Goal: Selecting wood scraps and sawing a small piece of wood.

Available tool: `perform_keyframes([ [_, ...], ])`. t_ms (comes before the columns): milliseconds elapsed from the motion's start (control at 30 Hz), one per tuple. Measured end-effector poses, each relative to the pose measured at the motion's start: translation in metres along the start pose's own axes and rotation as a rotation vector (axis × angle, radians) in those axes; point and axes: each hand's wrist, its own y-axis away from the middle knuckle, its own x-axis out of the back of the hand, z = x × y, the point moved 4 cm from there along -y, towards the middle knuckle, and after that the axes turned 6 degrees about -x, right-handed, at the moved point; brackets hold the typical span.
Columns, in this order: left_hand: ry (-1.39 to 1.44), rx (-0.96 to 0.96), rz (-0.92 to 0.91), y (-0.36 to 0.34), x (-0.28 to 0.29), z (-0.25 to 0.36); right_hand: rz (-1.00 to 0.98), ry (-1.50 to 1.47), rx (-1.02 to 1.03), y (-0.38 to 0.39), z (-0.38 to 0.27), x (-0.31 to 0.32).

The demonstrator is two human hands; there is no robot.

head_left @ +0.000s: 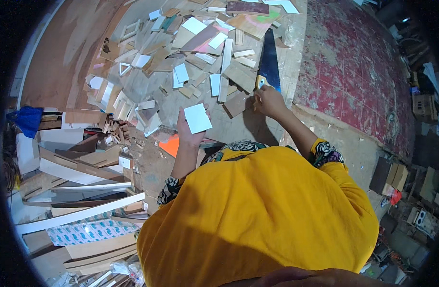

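Here, left grip (193,136): grasping the white square panel (198,118); best held level, well away from the saw.
Right grip (268,101): grasping the handsaw (270,64) by its handle, beside wood offcuts (240,77); a straight wrist should steady it.

Your left hand (190,137) holds the square (198,118) ahead of your body, with the card (170,145) just left of that wrist. To its right and slightly farther ahead, your right hand (269,100) grips the saw (270,62) by the handle, its blade pointing away from you. Offcuts (200,42) spread across the floor (226,128) ahead of your left hand and left of the saw, many overlapping. The sheet (61,52) lies left of the offcuts. Back on your left, strips (81,213) lie over one another, with the cloth (26,120) ahead of them. Tiles (346,71) stretch right of the saw; boxes (399,177) sit farther back, on your right.
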Motion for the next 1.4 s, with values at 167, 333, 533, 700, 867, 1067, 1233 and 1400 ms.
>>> perform_keyframes([
  [167,0.027,0.04,-0.053,-0.005,-0.015,0.009,0.11,0.04,0.315,-0.005,-0.038,-0.026],
  [333,-0.029,0.105,-0.129,-0.022,-0.019,0.029,0.035,0.248,0.219,-0.025,-0.059,-0.029],
  [533,-0.09,0.162,-0.165,-0.03,-0.013,0.056,-0.157,0.107,-0.062,-0.016,-0.067,-0.038],
  [700,-0.17,0.227,-0.169,-0.036,0.009,0.072,-0.091,-0.033,-0.264,0.006,-0.085,-0.047],
  [867,-0.225,0.373,-0.17,-0.034,0.018,0.076,0.033,-0.044,-0.527,0.025,-0.083,-0.05],
  [1067,-0.247,0.531,-0.281,-0.032,0.022,0.073,0.096,-0.116,-0.652,0.036,-0.083,-0.048],
  [1233,-0.219,0.503,-0.296,-0.044,0.018,0.068,0.089,-0.047,-0.64,0.022,-0.082,-0.033],
  [1400,-0.113,0.386,-0.322,-0.056,-0.003,0.076,0.182,-0.017,-0.57,-0.018,-0.06,-0.021],
])
